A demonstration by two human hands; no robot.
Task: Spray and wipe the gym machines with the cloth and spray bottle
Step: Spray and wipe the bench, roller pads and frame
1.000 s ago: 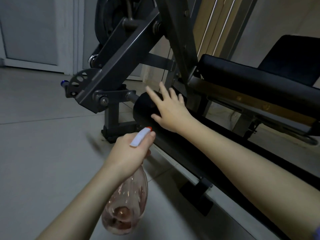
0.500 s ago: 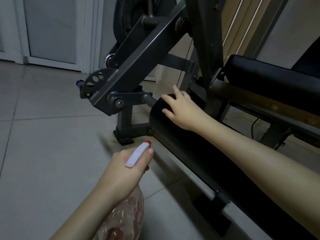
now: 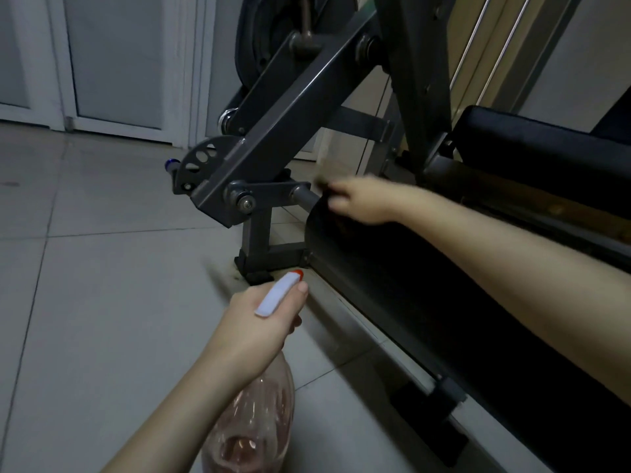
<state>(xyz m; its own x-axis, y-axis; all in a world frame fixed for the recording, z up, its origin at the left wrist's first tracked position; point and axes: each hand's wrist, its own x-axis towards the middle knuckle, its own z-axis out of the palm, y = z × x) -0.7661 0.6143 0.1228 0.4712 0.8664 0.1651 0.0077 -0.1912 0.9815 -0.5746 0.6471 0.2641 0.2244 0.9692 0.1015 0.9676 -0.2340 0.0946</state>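
My left hand [image 3: 252,329] is shut on the spray bottle [image 3: 252,435]. The bottle has a clear pinkish body hanging below my fist, and its white head with a red tip points at the machine. My right hand [image 3: 362,203] is blurred and lies on the left end of the black roller pad [image 3: 341,257] of the grey gym machine [image 3: 283,131]. A dark smudge shows at its fingertips. I cannot tell whether a cloth is under that hand.
A black seat pad [image 3: 546,148] sits at the right above the roller. The machine's foot [image 3: 259,261] stands on the pale tiled floor [image 3: 102,302]. White doors [image 3: 112,59] close the back left. A weight plate hangs at the top.
My right hand has slid left along the roller pad to its end and is now blurred. My view has shifted, so the machine sits further right. The bottle stays in my left hand.
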